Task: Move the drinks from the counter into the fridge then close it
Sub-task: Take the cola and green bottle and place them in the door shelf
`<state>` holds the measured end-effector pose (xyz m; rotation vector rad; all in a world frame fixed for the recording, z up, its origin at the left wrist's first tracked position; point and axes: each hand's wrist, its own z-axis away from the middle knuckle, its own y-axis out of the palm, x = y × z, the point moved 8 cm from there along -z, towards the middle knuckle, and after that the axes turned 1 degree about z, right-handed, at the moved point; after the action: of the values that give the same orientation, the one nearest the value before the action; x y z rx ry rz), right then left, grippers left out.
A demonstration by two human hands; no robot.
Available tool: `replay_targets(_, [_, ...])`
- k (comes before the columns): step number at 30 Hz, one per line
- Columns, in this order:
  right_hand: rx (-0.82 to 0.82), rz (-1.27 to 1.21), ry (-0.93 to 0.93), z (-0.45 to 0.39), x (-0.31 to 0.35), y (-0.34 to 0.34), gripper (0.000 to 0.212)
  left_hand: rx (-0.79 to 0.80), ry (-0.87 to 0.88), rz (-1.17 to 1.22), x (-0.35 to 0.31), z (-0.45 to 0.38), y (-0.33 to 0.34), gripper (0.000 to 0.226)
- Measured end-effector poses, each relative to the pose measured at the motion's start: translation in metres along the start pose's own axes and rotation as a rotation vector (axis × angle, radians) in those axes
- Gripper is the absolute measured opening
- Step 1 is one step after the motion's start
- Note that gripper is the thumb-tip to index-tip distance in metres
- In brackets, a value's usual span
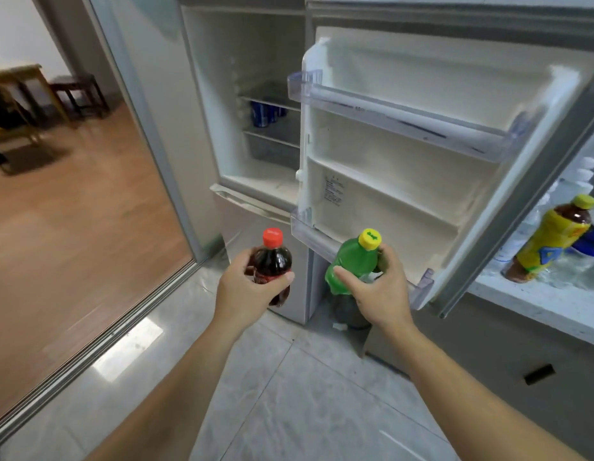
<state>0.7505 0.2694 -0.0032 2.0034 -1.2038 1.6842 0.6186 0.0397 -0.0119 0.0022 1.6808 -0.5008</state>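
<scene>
My left hand grips a dark cola bottle with a red cap, held upright in front of the fridge's lower section. My right hand holds a green bottle with a yellow cap, just below the bottom door shelf. The fridge stands open, its door swung toward me with bare shelves. Blue cans sit on a shelf inside. On the counter at right stand a yellow-labelled tea bottle and other bottles.
A sliding glass door frame borders the fridge on the left, with a wood floor, a table and a stool beyond. Grey tiles lie underfoot. A cabinet drawer with a dark handle sits below the counter.
</scene>
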Motion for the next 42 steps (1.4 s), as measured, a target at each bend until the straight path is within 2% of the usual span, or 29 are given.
replay_targets(6, [-0.146, -0.051, -0.013, -0.073, -0.003, 0.013, 0.065, 0.079, 0.083, -0.017, -0.028, -0.086, 0.019, 0.057])
replay_targets(9, [-0.162, -0.059, 0.041, -0.101, -0.016, 0.019, 0.070, 0.119, 0.086, -0.013, -0.036, -0.126, 0.034, 0.059])
replay_targets(12, [-0.181, -0.017, 0.090, -0.126, -0.036, 0.026, 0.066, 0.184, 0.116, -0.040, -0.038, -0.168, 0.062, 0.058])
replay_targets(15, [-0.176, 0.042, 0.114, -0.131, -0.040, 0.031, 0.064, 0.213, 0.153, -0.067, -0.038, -0.189, 0.079, 0.063])
replay_targets(21, [-0.141, 0.171, 0.256, -0.151, -0.068, 0.051, 0.064, 0.352, 0.214, -0.267, -0.025, -0.241, 0.121, 0.071])
replay_targets(28, [-0.029, 0.408, 0.466, -0.168, -0.092, 0.079, 0.077, 0.631, 0.409, -0.525, -0.001, -0.268, 0.157, 0.042])
replay_targets(32, [-0.007, 0.511, 0.545, -0.170, -0.099, 0.090, 0.079, 0.722, 0.423, -0.459, 0.019, -0.274, 0.165, 0.043])
replay_targets(34, [0.022, 0.562, 0.565, -0.171, -0.099, 0.097, 0.076, 0.740, 0.434, -0.365, 0.023, -0.274, 0.164, 0.051])
replay_targets(38, [0.026, 0.580, 0.589, -0.173, -0.095, 0.105, 0.065, 0.697, 0.464, -0.285, 0.027, -0.276, 0.158, 0.077])
replay_targets(42, [0.003, 0.573, 0.629, -0.169, -0.094, 0.105, 0.068, 0.668, 0.454, -0.172, 0.030, -0.273, 0.153, 0.074])
